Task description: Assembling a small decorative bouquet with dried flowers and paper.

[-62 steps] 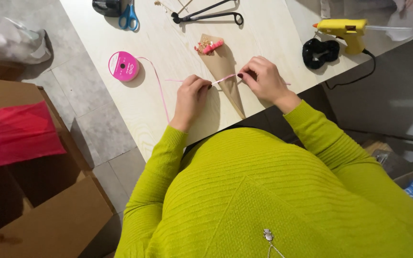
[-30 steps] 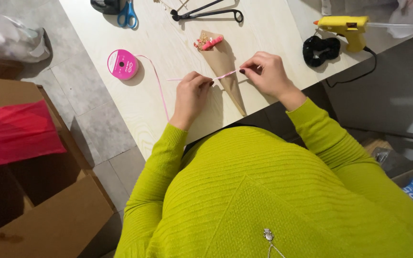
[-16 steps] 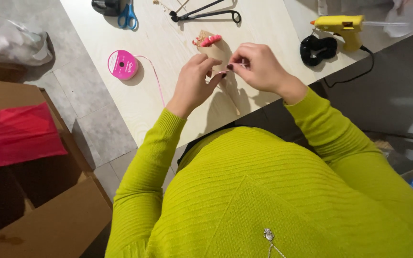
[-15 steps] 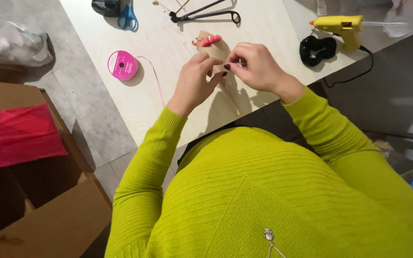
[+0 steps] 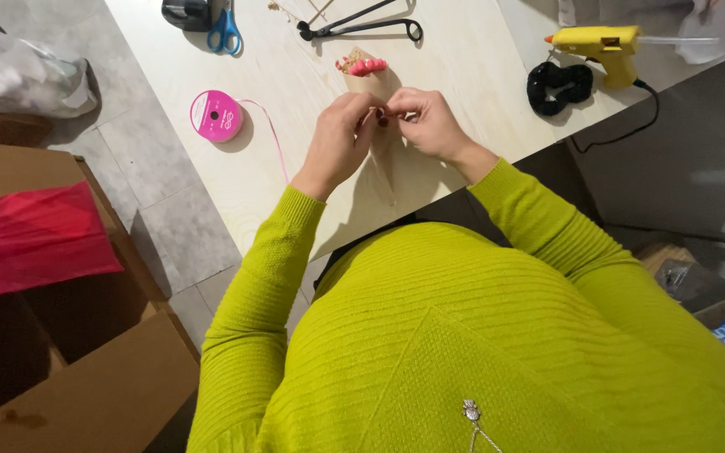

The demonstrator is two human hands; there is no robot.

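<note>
A red sheet (image 5: 31,239) lies in a cardboard box (image 5: 86,377) on the floor, off the worktop's (image 5: 295,75) left edge, with a clear bag (image 5: 18,75) beyond it. On the worktop, a pink spool (image 5: 216,116) lies near the left edge, and its ribbon (image 5: 272,138) trails toward the near edge. Blue scissors (image 5: 226,25) and black tongs (image 5: 362,21) lie at the far edge. In the middle a brown paper cone (image 5: 372,84) lies with its tip toward the near edge and pink pieces (image 5: 362,65) at its mouth. The left hand (image 5: 339,138) and right hand (image 5: 425,122) meet over the cone, fingertips pinched closed on something small between them; it looks like the ribbon, but I cannot tell for sure. A black scrunchie (image 5: 558,84) lies near the right edge, with a yellow glue gun (image 5: 602,46) just beyond it.
</note>
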